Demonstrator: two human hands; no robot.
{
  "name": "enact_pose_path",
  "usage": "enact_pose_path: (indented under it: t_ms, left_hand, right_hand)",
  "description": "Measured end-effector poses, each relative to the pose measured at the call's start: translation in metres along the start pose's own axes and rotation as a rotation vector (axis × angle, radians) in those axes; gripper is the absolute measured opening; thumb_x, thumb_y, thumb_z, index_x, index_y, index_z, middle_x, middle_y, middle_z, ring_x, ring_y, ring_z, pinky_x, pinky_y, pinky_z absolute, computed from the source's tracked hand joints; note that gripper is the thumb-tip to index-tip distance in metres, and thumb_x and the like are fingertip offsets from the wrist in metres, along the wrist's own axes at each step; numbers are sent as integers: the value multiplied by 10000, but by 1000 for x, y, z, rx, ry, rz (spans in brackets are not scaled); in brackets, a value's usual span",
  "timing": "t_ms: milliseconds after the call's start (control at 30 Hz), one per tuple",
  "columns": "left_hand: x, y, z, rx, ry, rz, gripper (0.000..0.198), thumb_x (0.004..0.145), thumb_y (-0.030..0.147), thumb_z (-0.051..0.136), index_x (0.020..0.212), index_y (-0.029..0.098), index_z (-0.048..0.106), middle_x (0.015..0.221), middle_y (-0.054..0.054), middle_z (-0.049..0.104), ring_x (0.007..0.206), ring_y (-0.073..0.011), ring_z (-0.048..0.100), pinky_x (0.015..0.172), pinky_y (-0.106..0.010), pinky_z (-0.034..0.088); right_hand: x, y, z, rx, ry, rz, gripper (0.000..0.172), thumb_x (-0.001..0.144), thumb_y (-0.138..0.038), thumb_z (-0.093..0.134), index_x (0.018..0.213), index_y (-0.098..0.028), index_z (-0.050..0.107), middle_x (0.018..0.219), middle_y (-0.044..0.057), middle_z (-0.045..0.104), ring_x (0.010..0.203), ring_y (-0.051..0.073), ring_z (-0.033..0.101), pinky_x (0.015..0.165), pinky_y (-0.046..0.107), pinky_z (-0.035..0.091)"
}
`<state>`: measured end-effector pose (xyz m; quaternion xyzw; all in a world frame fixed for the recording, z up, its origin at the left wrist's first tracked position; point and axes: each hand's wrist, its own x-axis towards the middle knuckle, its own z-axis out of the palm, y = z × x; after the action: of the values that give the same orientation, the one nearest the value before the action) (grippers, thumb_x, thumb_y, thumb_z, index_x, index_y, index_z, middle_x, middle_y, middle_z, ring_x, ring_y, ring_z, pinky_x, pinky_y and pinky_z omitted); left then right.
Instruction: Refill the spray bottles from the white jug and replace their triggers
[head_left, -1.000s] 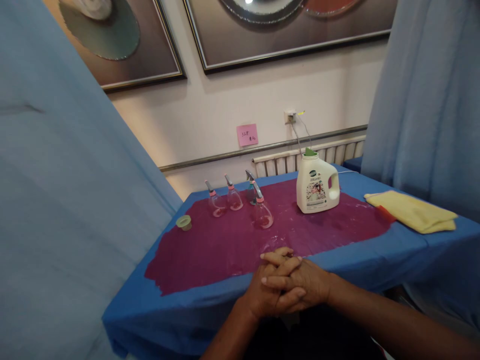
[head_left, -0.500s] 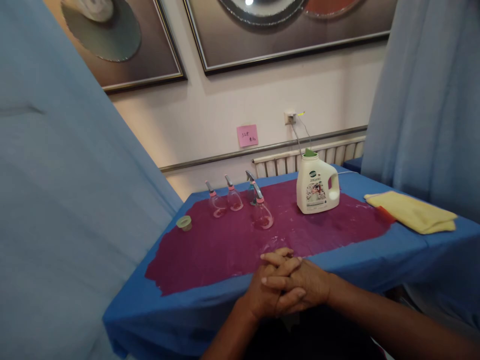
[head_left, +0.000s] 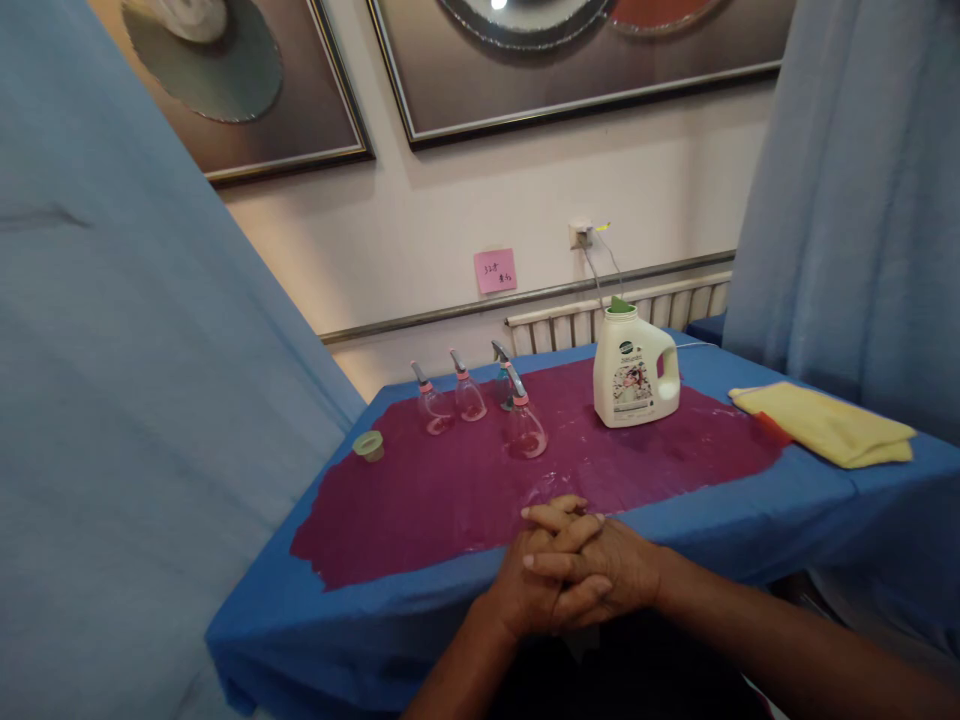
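Nearer me than the cream jug (head_left: pixel 634 385), I see left hand (head_left: pixel 521 590) and right hand (head_left: pixel 626 565) interlaced, grip together, palms hidden; left of the jug, the nearest clear bottle (head_left: pixel 528 438) partly hides a bluish bottle (head_left: pixel 502 389)

Worn on the head and aimed forward and down, looking from the near side of a flat-topped, blue cloth-covered table (head_left: pixel 259 610) toward a flat off-white wall (head_left: pixel 435 220) at twelve o'clock; close above the interlaced bare left hand (head_left: pixel 521 592) and right hand (head_left: pixel 630 562) at six, flanked by pale-blue hanging fabric curtains (head_left: pixel 150 400) at nine and two.
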<state>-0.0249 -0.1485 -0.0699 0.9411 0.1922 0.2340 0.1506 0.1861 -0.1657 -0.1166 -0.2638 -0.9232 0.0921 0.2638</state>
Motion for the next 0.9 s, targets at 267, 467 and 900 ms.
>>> enact_pose_path:
  t_ms: [267, 467, 900]
  left_hand:
    - [0, 1, -1, -23, 31, 33, 731, 993, 560, 703, 1647, 254, 586, 1682, -181, 579, 1478, -403, 660, 1232, -576, 591]
    - [2, 5, -4, -33, 21, -7, 739, 961, 593, 718, 1631, 293, 625, 1646, -167, 631, 1459, -422, 683, 1241, -569, 585]
    - [-1, -2, 1, -44, -4, 14, 741, 1035, 599, 695, 1685, 273, 548, 1731, -167, 522, 1518, -372, 606, 1259, -612, 565]
  right_hand:
    - [0, 0, 0, -1, -3, 7, 971, 852, -629, 906, 1727, -433, 534, 1902, 133, 265, 1551, 392, 536, 1157, 556, 586]
    - [0, 1, 1, -3, -29, 25, 950, 847, -618, 913, 1706, -401, 571, 1905, 135, 261, 1545, 392, 534, 1165, 544, 575]
    - [-1, 2, 1, 18, 1, -3, 976, 840, -607, 919, 1719, -403, 546, 1907, 136, 250, 1557, 387, 528, 1168, 550, 576]
